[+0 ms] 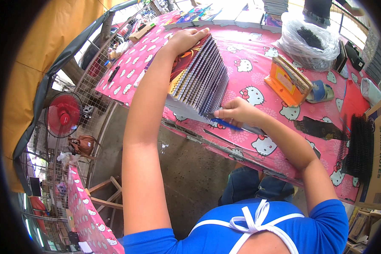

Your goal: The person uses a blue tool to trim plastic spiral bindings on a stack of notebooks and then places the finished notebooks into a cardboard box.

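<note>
A tall stack of spiral-bound notebooks (199, 78) stands near the table's front edge, its coil bindings facing right and the top cover orange and dark red. My left hand (188, 41) lies across the top of the stack at its far end, fingers stretched out and pressed on the cover. At the stack's lower near corner, my right hand (241, 112) is closed around a blue-handled hand tool (225, 123). The tool's dark tip touches or nearly touches the coil ends there. Its exact kind is partly hidden by my fingers.
A pink patterned cloth covers the table (245, 51). To the right are an orange holder (288, 81), a plastic bag (302, 42) of black coils, more black coils (357, 148) and a cardboard box (379, 152). Books (224, 15) line the far edge; a red fan (64, 115) stands left.
</note>
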